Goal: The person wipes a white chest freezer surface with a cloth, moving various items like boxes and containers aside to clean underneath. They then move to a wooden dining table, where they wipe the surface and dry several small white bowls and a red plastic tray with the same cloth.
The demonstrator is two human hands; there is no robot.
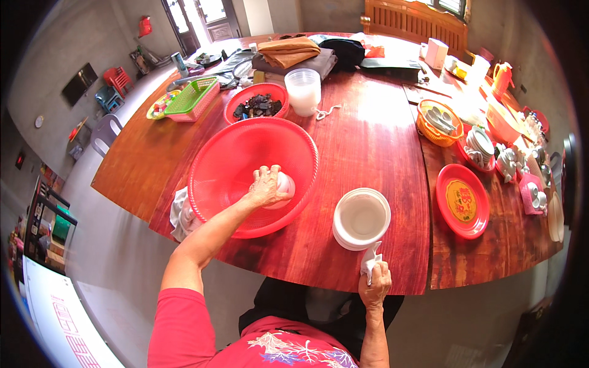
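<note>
Inside a large red plastic basin (208, 162), my left hand (265, 187) has its fingers closed over a small pale pinkish-white container (284, 183). Whether it is a cup or a small tub is hard to make out, as the hand covers much of it. My right hand (375, 287), at the table's near edge, is closed on a crumpled white cloth (371, 260). Just beyond that cloth stands a round white plastic tub (362, 219), seemingly several nested together. Another white cloth (181, 214) lies against the basin's left side.
Behind the basin are a red bowl of dark pieces (259, 107), a tall translucent container (303, 92) and a green basket (191, 97). To the right sit a red tray (463, 201), an orange basket of spoons (440, 119) and stacked white dishes (480, 144). Folded cloths (288, 52) lie farther back.
</note>
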